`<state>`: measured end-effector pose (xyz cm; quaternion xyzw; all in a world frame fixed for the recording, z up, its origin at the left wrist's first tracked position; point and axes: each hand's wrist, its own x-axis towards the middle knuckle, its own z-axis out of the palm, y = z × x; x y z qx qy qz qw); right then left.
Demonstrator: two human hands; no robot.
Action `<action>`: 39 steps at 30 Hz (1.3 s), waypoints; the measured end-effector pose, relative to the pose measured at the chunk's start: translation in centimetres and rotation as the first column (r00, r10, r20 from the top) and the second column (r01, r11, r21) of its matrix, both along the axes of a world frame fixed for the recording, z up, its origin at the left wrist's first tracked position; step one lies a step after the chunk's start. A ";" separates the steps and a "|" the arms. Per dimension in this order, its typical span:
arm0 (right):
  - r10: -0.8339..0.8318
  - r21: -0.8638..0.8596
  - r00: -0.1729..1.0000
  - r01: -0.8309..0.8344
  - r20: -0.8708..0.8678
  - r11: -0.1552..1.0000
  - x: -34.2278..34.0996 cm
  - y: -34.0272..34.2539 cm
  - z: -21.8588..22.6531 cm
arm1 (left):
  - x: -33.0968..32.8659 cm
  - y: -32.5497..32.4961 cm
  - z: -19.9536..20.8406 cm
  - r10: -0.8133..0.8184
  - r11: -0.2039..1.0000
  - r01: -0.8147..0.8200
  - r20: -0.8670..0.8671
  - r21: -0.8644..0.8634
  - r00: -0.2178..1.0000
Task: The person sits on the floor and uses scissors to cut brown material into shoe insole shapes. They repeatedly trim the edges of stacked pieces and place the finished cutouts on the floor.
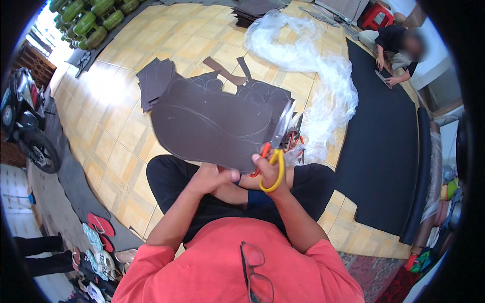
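The sheet (209,123) is positioned ahead of the crossed legs (170,177). Left hand (213,179): fingers closed on the sheet's near edge. Right hand (270,171): fingers wrapped around the scissors (277,143), blades at the sheet's right side

We find the scene bright, with white light strongest toward ten o'clock, where the opening (46,36) is blown out and the tiled floor (107,83) carries a washed-out glare. Between one and two o'clock, the clear plastic sheeting (331,76) glints. Nearer the middle, we see the scissors' blades (284,123) smeared. The co-worker's head (413,45) at two o'clock is blurred; straight edges bow toward the black rim.
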<state>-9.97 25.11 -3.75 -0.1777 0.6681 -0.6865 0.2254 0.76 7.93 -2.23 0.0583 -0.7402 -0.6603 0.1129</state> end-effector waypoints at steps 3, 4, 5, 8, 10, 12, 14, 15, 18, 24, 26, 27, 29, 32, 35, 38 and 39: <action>-0.019 -0.133 0.981 0.045 0.192 0.990 1.7 -1.6 1.9 | -2.3 1.7 2.4 0.385 0.574 -0.334 0.113 0.748 0.916; -0.028 -0.129 0.986 0.050 0.165 0.990 1.6 -1.8 1.9 | -2.7 1.1 2.6 0.403 0.578 -0.333 0.094 0.745 0.911; -0.028 -0.107 0.999 0.029 0.016 0.994 0.9 -1.4 1.6 | -2.9 0.4 2.8 0.420 0.582 -0.331 0.075 0.742 0.905; -0.125 0.007 0.990 0.126 -0.068 0.992 0.1 -0.6 -0.2 | -2.6 -1.3 2.4 0.444 0.587 -0.337 0.055 0.736 0.894; -0.034 0.108 0.981 0.056 -0.193 0.993 -0.5 -0.2 -0.5 | -2.2 -1.8 2.0 0.450 0.596 -0.345 0.055 0.725 0.892; 0.006 0.167 0.926 0.061 -0.378 0.984 -0.7 -0.4 -0.2 | -2.0 -1.8 2.0 0.443 0.609 -0.337 0.044 0.718 0.895; -0.001 0.189 0.927 0.077 -0.375 0.979 -0.6 -0.6 1.0 | -1.9 -1.8 2.0 0.442 0.613 -0.337 0.044 0.714 0.896; -0.001 0.183 0.905 0.087 -0.426 0.979 -0.7 -0.7 1.4 | -1.8 -1.9 1.9 0.438 0.620 -0.334 0.040 0.710 0.898; 0.019 0.191 0.878 0.083 -0.477 0.978 -0.8 -0.7 1.9 | -1.6 -1.9 1.7 0.428 0.636 -0.324 0.030 0.700 0.903; 0.048 0.172 0.917 0.023 -0.396 0.985 -0.8 -0.4 2.0 | -1.4 -2.0 1.8 0.420 0.621 -0.324 0.046 0.714 0.906; 0.081 0.212 0.953 -0.018 -0.292 0.977 -0.6 0.0 2.3 | -1.3 -2.3 1.7 0.426 0.614 -0.346 0.071 0.710 0.902; 0.097 0.243 0.967 -0.038 -0.235 0.969 -0.5 0.1 2.2 | -1.4 -2.6 1.8 0.421 0.616 -0.331 0.056 0.715 0.905; 0.132 0.268 0.969 -0.073 -0.210 0.961 -0.4 0.5 2.2 | -1.5 -3.3 2.2 0.411 0.619 -0.301 0.027 0.725 0.911; 0.144 0.222 0.945 -0.079 -0.294 0.972 -0.4 0.5 2.1 | -1.8 -3.8 2.6 0.395 0.657 -0.300 0.023 0.691 0.918; 0.065 0.139 0.939 -0.019 -0.337 0.990 -0.1 -0.1 1.1 | -1.7 -3.4 1.7 0.404 0.650 -0.347 0.080 0.676 0.911; 0.022 0.108 0.945 0.014 -0.326 0.994 0.0 -0.6 0.9 | -1.4 -2.5 0.7 0.425 0.660 -0.343 0.043 0.668 0.904; 0.030 0.118 0.952 0.007 -0.305 0.993 0.0 -0.5 1.3 | -1.4 -2.4 0.6 0.432 0.656 -0.344 0.040 0.672 0.901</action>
